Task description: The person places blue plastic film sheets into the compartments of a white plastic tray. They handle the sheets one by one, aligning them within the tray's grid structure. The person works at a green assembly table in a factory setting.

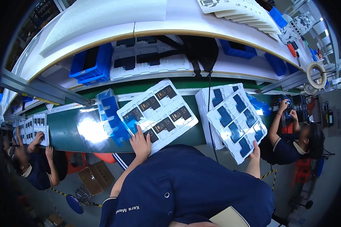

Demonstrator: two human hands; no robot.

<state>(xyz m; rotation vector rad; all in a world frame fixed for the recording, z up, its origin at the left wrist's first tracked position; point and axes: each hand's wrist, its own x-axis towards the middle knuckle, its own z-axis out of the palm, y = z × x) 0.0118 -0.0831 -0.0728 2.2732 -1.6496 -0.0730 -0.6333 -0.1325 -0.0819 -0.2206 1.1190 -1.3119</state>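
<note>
one white tray (159,114), left hand (141,144) against it, fingers extended, grip unclear; one second tray (238,117), edge grasped by right hand (255,151).

Hiding part of the right hand (255,150) behind the tilted white tray (237,117). Covering much of the stacked trays (203,100) with that same tray. Obscuring part of the nearest black piece (152,136) under the left hand (141,144). Leaving its neighbours' (165,125) print too small to read. Whitening out part of the green table (64,133) with glare. Cutting off the foam sheet (113,19) at the top edge.
</note>
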